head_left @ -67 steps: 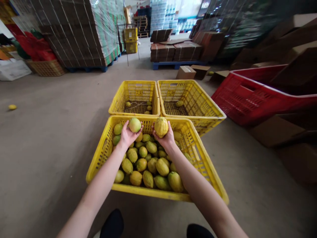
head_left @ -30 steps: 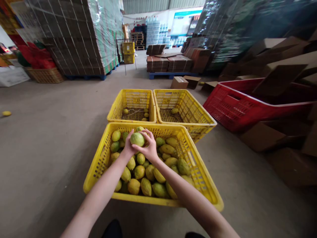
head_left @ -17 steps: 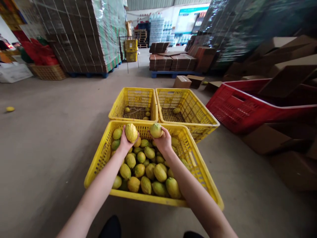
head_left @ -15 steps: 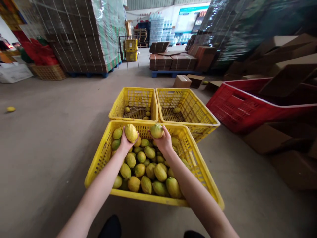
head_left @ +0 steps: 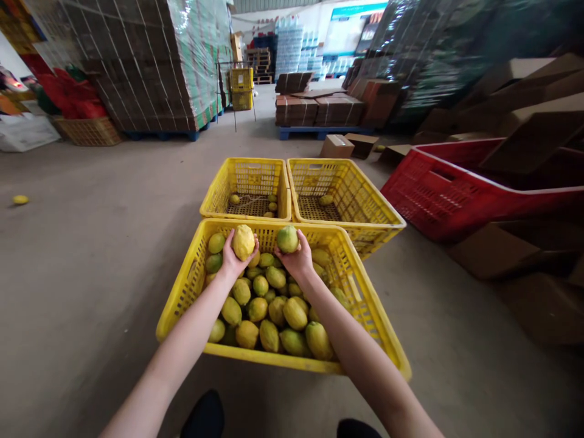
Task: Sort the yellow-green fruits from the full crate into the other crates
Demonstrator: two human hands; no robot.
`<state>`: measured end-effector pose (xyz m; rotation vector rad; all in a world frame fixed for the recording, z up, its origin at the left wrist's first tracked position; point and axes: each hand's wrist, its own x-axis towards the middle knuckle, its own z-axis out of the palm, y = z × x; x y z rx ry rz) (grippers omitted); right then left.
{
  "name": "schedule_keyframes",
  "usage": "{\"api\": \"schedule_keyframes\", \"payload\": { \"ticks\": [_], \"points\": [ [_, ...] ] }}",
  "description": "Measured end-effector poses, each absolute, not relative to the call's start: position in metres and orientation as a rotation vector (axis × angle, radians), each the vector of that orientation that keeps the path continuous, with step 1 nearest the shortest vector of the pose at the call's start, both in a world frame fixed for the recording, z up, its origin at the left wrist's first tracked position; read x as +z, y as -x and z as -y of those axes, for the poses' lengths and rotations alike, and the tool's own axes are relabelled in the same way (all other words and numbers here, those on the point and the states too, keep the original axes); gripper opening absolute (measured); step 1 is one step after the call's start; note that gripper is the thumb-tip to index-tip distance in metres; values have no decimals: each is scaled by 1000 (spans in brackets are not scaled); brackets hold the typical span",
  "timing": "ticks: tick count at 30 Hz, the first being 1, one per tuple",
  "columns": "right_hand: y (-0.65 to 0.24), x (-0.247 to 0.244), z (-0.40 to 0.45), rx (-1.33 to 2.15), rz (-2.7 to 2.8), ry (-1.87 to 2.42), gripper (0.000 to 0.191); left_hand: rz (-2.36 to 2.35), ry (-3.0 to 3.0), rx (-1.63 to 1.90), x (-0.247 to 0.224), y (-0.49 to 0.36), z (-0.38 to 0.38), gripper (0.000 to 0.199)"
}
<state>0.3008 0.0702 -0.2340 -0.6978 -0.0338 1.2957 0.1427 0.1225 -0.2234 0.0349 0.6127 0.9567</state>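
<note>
My left hand [head_left: 235, 255] is closed around a knobbly yellow lemon [head_left: 244, 242], its palm turned up. A greener lemon [head_left: 287, 239] sits in my right hand [head_left: 297, 258], fingers wrapped round its sides. Both hands are over the far half of a large yellow crate [head_left: 274, 360]. Many yellow and green lemons [head_left: 295, 313] lie heaped in that crate beneath my forearms, which hide some of them.
Behind stand two more yellow crates, the left crate [head_left: 246, 217] holding several lemons and the right crate [head_left: 378, 223] one. A red crate [head_left: 438, 201] and cardboard boxes [head_left: 493, 249] crowd the right. One stray lemon [head_left: 20, 199] lies on the floor. Wrapped pallets [head_left: 146, 73] rise behind.
Both lemons have turned slightly in my hands, the right one showing more green. My left hand has shifted a little to the right. Both hands still hold their lemons.
</note>
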Motion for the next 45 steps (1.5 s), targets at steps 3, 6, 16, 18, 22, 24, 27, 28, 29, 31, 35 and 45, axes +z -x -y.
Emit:
{"api": "schedule_keyframes", "payload": {
  "ticks": [3,6,16,18,22,24,27,28,29,31,35,45],
  "points": [
    [-296,-235,-70,1416,73,804,33,-573,-61,928,-226,-143,-121,43],
    [-293,-238,-70,1507,43,864,49,-576,-78,953,-230,-144,-122,40],
    [-302,-239,-71,1445,-97,876,51,-679,27,1024,-239,-147,-126,44],
    [-303,-239,-71,1438,-126,920,53,-637,-15,978,-236,-146,-123,50],
    [-304,-240,-73,1419,-134,918,50,-636,-108,1012,-231,-145,-121,30],
    [-304,-241,-74,1406,-111,901,46,-674,-124,1051,-230,-144,-121,24],
    [-302,-240,-73,1421,-43,885,38,-717,-104,1023,-231,-143,-122,29],
    [-302,-239,-73,1424,-23,879,34,-709,-103,993,-230,-143,-123,34],
    [-301,-237,-72,1422,-9,872,32,-692,-111,967,-230,-143,-123,39],
    [-301,-234,-70,1408,3,864,33,-657,-139,942,-229,-142,-123,45],
    [-301,-229,-67,1416,29,850,33,-622,-116,967,-228,-142,-124,45],
    [-302,-234,-67,1525,-40,793,40,-493,-70,949,-226,-139,-119,47]
  ]
}}
